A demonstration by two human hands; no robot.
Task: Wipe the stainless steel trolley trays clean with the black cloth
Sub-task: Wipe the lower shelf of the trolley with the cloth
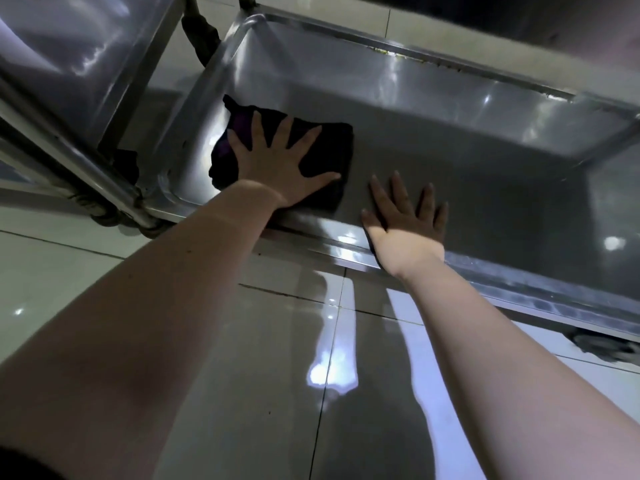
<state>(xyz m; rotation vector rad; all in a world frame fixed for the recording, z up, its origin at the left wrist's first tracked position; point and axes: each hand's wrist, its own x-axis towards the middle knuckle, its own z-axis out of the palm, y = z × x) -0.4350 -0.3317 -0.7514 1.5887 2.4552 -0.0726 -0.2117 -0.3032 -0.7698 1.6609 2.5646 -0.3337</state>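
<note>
The lowest stainless steel tray [485, 168] of the trolley fills the upper part of the view. A crumpled black cloth [329, 147] lies on the tray floor near its left end. My left hand [277, 161] presses flat on the cloth with the fingers spread wide. My right hand [408, 220] rests flat on the bare tray floor just to the right of the cloth, its wrist over the tray's near rim [519, 282], holding nothing.
A higher tray [69, 46] overhangs at the upper left, carried by a steel upright post [69, 150]. Castor wheels show at the near left corner [107, 216], far left [201, 32] and lower right [602, 348]. Glossy floor tiles [277, 375] lie under my arms.
</note>
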